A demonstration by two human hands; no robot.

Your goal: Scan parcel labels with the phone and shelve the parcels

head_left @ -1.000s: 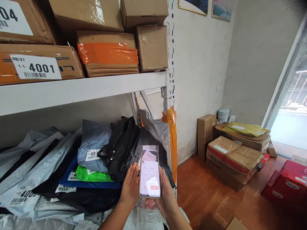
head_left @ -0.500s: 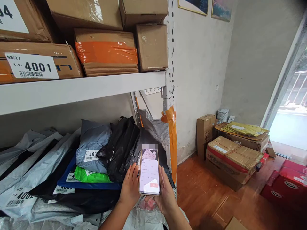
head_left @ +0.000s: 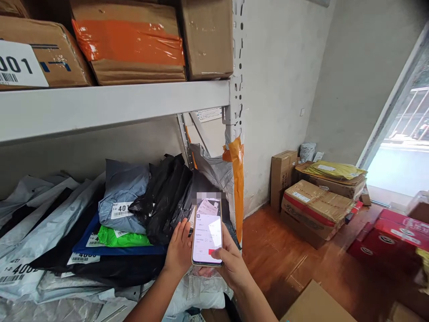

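My right hand point(head_left: 231, 259) is closed round a phone point(head_left: 207, 239) in a light case, its thumb on the red button low on the lit screen. The screen's upper part shows a pinkish label; a form with text fills the rest. Left of the phone, my left hand point(head_left: 178, 252) lies with its fingers stretched out beside a dark plastic parcel point(head_left: 184, 208). Whether its palm touches the phone's edge I cannot tell. Behind and below the phone is crinkled clear plastic point(head_left: 201, 284) with something pink in it, mostly hidden.
On the lower shelf lie grey, black, blue and green mailer bags point(head_left: 125, 237) with number labels. Cartons point(head_left: 134, 44) stand above the white shelf beam point(head_left: 134, 105). An upright post point(head_left: 236, 107) carries orange tape. Boxes point(head_left: 311, 210) and red cartons point(head_left: 382, 241) stand on the brown floor.
My right thumb has moved from the phone's side onto the red button. More text shows on the screen. My view has tilted down, with another carton coming in at the bottom.
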